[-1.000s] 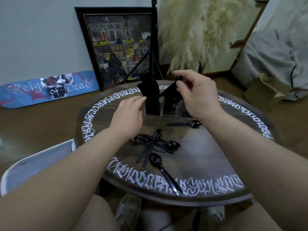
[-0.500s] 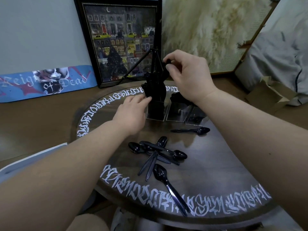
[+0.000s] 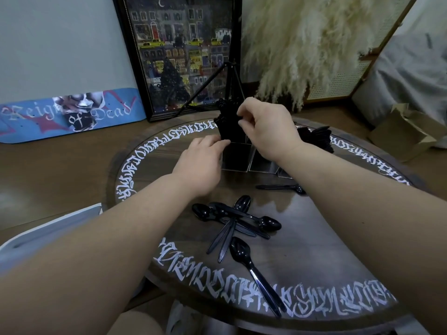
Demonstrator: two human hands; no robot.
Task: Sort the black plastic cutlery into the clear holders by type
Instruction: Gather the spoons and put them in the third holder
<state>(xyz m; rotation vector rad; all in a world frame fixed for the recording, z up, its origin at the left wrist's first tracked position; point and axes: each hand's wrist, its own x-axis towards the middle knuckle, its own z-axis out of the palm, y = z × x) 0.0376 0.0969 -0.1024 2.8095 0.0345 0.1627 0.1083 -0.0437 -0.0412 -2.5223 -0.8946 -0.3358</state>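
Glossy black is being shown by the loose spoons and knives. The dark brown tabletop is being ringed by white calligraphic lettering. Blue, with red streaks and white script, is being displayed by the skateboard deck.

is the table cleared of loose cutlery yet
No, a pile of spoons and a single spoon lie loose on the table, in front of the holders.
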